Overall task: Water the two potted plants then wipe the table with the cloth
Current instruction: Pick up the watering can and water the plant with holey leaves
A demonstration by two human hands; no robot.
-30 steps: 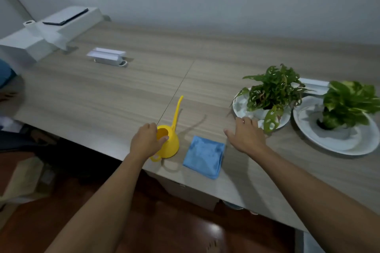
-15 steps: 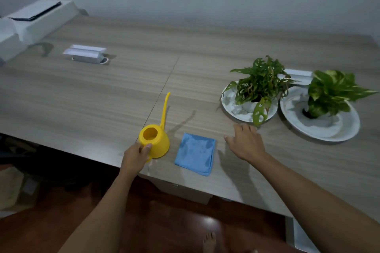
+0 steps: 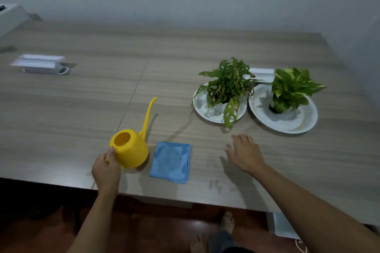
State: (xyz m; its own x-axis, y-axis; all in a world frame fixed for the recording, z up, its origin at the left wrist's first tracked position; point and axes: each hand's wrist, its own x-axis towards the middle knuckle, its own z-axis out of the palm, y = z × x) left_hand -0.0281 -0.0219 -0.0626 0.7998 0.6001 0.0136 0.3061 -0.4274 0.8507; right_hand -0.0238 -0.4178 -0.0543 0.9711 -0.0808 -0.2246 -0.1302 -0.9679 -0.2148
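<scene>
Both my forearms are bare to the edge of view, with no sleeve showing on either. My left hand (image 3: 107, 167) and my right hand (image 3: 245, 153) wear no glove, ring or watch that I can make out. My feet (image 3: 227, 222) are bare too, below dark grey trouser legs (image 3: 221, 241).

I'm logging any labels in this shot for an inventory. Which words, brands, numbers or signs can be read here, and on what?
None can be read.
Yellow watering can: no print shows.
Blue cloth: plain.
Two white plates under the plants: no text shows.
White box at far left: too blurred to tell whether it bears any text.
</scene>
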